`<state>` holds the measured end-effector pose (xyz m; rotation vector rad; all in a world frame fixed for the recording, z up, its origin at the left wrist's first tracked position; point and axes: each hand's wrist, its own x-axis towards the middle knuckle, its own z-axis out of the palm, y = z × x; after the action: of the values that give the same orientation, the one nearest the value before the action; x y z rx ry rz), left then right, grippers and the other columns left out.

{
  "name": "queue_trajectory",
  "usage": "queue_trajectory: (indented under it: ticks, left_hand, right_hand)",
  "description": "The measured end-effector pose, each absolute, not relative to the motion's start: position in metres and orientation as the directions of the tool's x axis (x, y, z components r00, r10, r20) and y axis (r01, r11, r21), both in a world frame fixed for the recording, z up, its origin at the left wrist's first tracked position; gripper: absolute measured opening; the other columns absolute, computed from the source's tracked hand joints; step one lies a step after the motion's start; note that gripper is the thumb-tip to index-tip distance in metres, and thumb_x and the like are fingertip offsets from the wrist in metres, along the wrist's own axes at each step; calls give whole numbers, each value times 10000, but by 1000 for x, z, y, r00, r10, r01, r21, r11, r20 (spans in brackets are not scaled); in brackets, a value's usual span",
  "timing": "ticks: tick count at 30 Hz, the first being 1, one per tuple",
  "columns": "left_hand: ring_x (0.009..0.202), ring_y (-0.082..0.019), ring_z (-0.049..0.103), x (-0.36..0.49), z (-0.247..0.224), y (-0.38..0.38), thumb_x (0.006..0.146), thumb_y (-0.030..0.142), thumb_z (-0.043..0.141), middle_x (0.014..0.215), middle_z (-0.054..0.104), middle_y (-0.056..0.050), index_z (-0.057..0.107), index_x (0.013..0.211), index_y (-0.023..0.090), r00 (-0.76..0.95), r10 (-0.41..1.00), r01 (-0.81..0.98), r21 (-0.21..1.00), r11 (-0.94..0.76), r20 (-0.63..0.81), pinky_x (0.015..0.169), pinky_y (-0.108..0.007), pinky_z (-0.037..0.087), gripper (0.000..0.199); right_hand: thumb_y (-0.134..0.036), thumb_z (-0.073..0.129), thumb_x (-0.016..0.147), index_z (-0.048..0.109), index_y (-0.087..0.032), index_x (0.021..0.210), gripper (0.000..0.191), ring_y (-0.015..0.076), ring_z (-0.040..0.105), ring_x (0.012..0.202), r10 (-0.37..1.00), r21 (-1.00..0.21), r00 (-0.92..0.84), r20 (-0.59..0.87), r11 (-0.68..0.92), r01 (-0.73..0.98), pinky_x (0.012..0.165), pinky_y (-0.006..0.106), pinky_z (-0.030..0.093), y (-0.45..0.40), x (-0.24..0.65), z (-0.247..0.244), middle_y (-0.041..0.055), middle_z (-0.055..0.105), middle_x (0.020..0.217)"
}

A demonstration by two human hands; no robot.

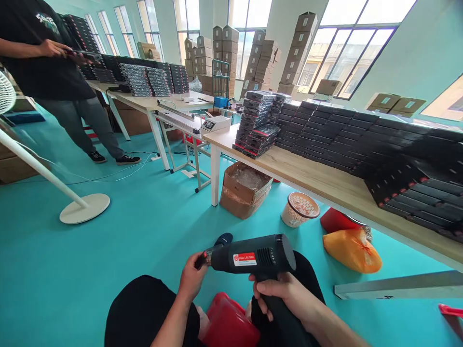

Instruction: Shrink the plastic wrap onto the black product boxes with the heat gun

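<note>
Left hand [191, 278] pinches the narrow nozzle end of a black heat gun [253, 258] while right hand [285, 295] wraps around its pistol grip, fingers curled, as a seated worker holds the tool level above black-clad knees [144, 308]. A red-and-white label [244, 259] marks the gun's barrel. A red plastic container [231, 324] sits between the knees, just below the tool, and a dark slipper [222, 239] lies on the teal floor [90, 250] beyond it. To the right, an orange bag [352, 250], a red bag [336, 219] and a patterned paper bin [300, 208] stand on the floor beneath a long wooden worktop [325, 190] laden with rows of flat black packages [343, 130] and tall stacks of them. An open cardboard box [246, 190] holding bubble wrap sits under the worktop's near end. Farther back, a standing co-worker [47, 62] handles a package at a second worktop, not far from a white pedestal fan [85, 208], with stacked brown cartons [224, 53] under the windows.
</note>
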<state>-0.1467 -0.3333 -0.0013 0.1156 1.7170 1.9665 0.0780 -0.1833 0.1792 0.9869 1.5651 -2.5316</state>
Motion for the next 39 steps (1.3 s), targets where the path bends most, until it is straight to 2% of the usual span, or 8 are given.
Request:
queue_trajectory:
  ticks: [3,6,9,14,16,19,25,39]
  left_hand:
    - [982,-267,641,-148,-4,-337,554,139,816,950,723,-54,782,831,230,-886,459,-38,997,72,-67,1018,-413,471,293]
    - [1012,-275,635,-147,-3,-340,558,90,787,990,716,-58,792,833,247,-873,487,34,995,91,-15,1040,-422,459,317]
    - [1035,-290,630,-146,-1,-339,502,45,788,1013,704,-59,783,799,250,-881,472,-17,998,61,-44,1046,-446,465,361]
    - [1105,-293,609,-145,4,-336,471,-39,721,1015,681,-56,767,746,243,-879,459,-141,990,14,-132,1127,-466,385,397]
    - [1112,-289,599,-145,4,-336,479,-45,720,1037,674,-64,780,763,234,-876,466,-123,992,39,-127,1136,-451,368,403]
    - [1096,-281,596,-146,3,-338,489,-53,713,1060,675,-62,792,794,233,-882,457,-99,994,53,-112,1117,-426,384,426]
    - [1034,-267,628,-149,8,-339,518,-50,707,935,694,-43,762,742,220,-891,415,-216,976,-27,-186,1081,-406,414,355]
    - [1025,-251,642,-149,6,-338,538,-65,681,969,697,-39,747,752,217,-879,435,-241,969,-53,-195,1029,-358,458,360]
  right_hand:
    - [-314,733,698,668,-137,906,280,141,558,501,417,-837,-747,-518,-428,341,482,273,437,-181,69,185,14,650,657]
    - [-279,699,694,656,-137,870,230,131,544,472,367,-827,-753,-546,-379,415,460,264,418,-177,64,189,4,639,618]
    - [-243,688,663,645,-151,825,191,135,550,470,280,-833,-797,-535,-331,444,447,261,415,-178,60,195,-3,634,589]
    - [-205,665,633,620,-174,751,130,127,531,446,312,-854,-798,-515,-267,447,419,256,415,-182,49,202,-31,595,541]
    - [-195,686,610,626,-171,739,144,143,562,467,293,-852,-805,-516,-270,448,415,267,428,-181,46,201,-17,620,590]
    - [-193,695,629,624,-178,762,151,135,553,476,350,-857,-785,-511,-273,436,424,257,428,-170,45,195,-38,585,562]
    - [-320,695,719,654,-128,849,235,145,590,525,372,-804,-722,-584,-386,452,438,251,439,-132,65,181,37,657,677]
    - [-337,711,708,674,-115,848,265,128,583,518,332,-782,-743,-581,-481,396,440,230,430,-129,71,182,38,648,671]
